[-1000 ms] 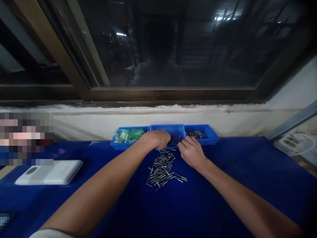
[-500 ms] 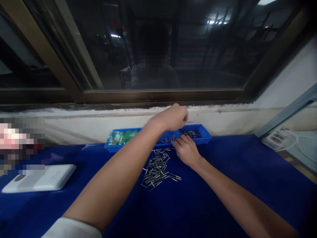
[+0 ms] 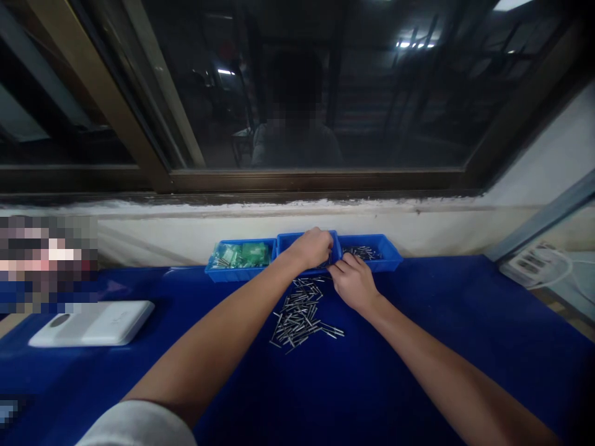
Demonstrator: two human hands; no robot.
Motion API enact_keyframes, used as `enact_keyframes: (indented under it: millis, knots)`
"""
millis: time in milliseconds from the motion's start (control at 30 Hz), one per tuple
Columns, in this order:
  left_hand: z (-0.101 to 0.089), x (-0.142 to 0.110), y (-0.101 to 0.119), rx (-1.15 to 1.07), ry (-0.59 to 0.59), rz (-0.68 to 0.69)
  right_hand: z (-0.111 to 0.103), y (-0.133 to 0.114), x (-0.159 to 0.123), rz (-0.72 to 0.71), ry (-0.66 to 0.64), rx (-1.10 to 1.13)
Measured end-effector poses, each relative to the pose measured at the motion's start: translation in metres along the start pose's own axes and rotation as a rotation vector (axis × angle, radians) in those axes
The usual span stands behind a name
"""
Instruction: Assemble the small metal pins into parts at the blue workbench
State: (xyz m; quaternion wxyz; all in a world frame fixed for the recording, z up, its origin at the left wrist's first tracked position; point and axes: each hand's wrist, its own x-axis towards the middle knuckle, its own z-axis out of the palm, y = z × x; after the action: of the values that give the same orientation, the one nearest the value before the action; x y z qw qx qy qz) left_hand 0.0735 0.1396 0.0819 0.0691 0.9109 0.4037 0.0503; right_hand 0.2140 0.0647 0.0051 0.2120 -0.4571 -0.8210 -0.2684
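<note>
Blue tabletop (image 3: pixel 418 353) meets a pale wall; metal pins (image 3: pixel 297 316) lie heaped loose on it, others sit in the right bin (image 3: pixel 390 257). The person's left hand (image 3: pixel 312 248) arches over the middle bin (image 3: pixel 285 245), the right hand (image 3: pixel 354 284) beside its front corner, fingers curled; any grip is hidden.

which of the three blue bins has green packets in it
The leftmost bin, nearest the white power bank; green packets show only there.

A blue-covered table (image 3: pixel 395 384) is holding a loose pile of metal rivets (image 3: pixel 297 316) near three blue bins (image 3: pixel 242 274) lining its far edge, a white power bank (image 3: pixel 95 323) lying left.
</note>
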Motion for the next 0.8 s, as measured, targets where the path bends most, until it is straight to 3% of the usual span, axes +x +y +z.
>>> enact_keyframes:
  millis: [200,467,600,733,800]
  knots:
    - [0.022,0.013,0.007,0.023,-0.036,-0.092,-0.003,-0.002,0.001,-0.008,-0.009,-0.017]
    - [0.028,0.010,-0.002,-0.135,0.058,-0.023,-0.005,-0.001,0.005,-0.004,-0.041,-0.018]
    - [0.008,0.002,0.002,-0.177,0.110,0.000,-0.006,-0.001,0.007,0.011,-0.087,0.000]
    - [-0.023,0.007,0.015,-0.268,0.351,-0.013,-0.007,-0.001,0.009,0.032,-0.131,0.014]
    - [-0.030,0.014,0.026,-0.299,0.394,0.002,-0.008,-0.001,0.010,0.040,-0.150,0.017]
